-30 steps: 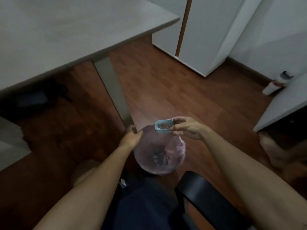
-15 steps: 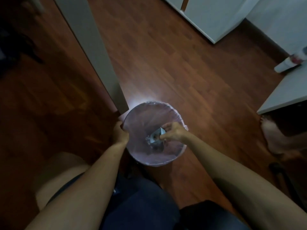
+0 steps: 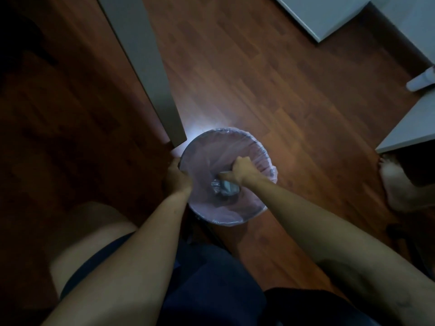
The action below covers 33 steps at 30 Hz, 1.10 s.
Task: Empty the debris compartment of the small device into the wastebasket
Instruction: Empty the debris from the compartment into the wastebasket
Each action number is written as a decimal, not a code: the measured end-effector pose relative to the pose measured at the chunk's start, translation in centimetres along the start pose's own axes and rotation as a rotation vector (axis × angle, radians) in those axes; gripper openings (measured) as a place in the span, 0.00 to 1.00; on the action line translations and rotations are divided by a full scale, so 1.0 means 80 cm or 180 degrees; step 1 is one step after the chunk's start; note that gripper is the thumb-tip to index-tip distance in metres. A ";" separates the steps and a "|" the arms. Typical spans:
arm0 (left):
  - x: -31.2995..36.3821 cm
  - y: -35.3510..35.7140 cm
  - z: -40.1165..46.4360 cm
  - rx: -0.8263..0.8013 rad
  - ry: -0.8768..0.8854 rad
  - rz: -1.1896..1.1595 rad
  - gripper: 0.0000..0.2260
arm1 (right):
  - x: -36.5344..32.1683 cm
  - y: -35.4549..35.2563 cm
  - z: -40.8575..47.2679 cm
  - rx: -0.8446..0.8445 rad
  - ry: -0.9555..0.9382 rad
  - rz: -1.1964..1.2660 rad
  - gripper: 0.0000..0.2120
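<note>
While I sit bent over the wooden floor [image 3: 270, 85], my left hand [image 3: 175, 178] is clamped on the near-left rim of the wastebasket [image 3: 235, 135], fingers curled over the edge and touching the pale plastic liner [image 3: 204, 158] that is folded over the rim. My right hand [image 3: 242, 169] reaches down inside the mouth of the wastebasket, knuckles up, with the fingers closed around the small compartment [image 3: 227, 184], which sits under my palm and low in the basket, well below the rim. Only a grey-blue corner of it shows past my hand, so I cannot tell which way its opening faces or whether anything is left in it. Crumpled shiny scraps lie at the bottom of the liner just beside it. A grey table leg [image 3: 146, 67] comes down to the floor just beyond my left hand, close to the far-left side of the basket. My knee [image 3: 94, 222] shows at lower left, in dark shorts. Off to the right, well apart from the basket, a bare foot [image 3: 397, 184] rests on the floor under the edge of a grey panel [image 3: 409, 130], and a white bottle [image 3: 421, 82] lies near the wall.
</note>
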<state>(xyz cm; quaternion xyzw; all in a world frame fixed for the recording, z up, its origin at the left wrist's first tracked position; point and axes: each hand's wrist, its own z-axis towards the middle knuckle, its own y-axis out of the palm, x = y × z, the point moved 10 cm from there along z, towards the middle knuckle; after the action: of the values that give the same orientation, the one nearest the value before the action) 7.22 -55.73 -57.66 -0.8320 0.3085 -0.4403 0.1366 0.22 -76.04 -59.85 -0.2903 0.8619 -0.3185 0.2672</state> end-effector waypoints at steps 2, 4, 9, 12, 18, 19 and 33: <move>-0.001 0.000 0.001 -0.0001 0.0005 0.0035 0.17 | -0.006 -0.003 0.001 0.0104 -0.0051 -0.0042 0.37; -0.002 0.000 0.003 0.0013 0.0034 0.0053 0.17 | -0.007 -0.006 0.000 0.0155 -0.0039 -0.0079 0.35; -0.002 0.002 0.006 -0.0045 0.0007 0.0152 0.16 | -0.004 -0.017 -0.004 0.0189 0.0032 -0.0059 0.26; -0.004 0.003 0.009 -0.0118 -0.0073 0.0093 0.15 | -0.002 -0.018 -0.007 0.0145 0.0086 0.0025 0.26; 0.025 -0.012 -0.010 -0.0355 -0.0241 0.0237 0.25 | -0.019 -0.040 -0.030 -0.0205 0.0227 0.0184 0.27; 0.031 -0.018 -0.015 -0.0389 -0.0263 0.0282 0.26 | -0.026 -0.046 -0.036 -0.0227 0.0224 0.0207 0.27; 0.205 -0.143 -0.156 -0.0471 0.0657 0.0835 0.26 | -0.114 -0.210 -0.199 0.0159 -0.0133 0.2159 0.25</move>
<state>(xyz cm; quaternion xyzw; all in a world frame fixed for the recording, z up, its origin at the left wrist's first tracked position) 8.44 -56.69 -34.13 -0.7428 0.4583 -0.4779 0.0990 1.75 -74.23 -35.11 0.0131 0.8956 -0.2265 0.3826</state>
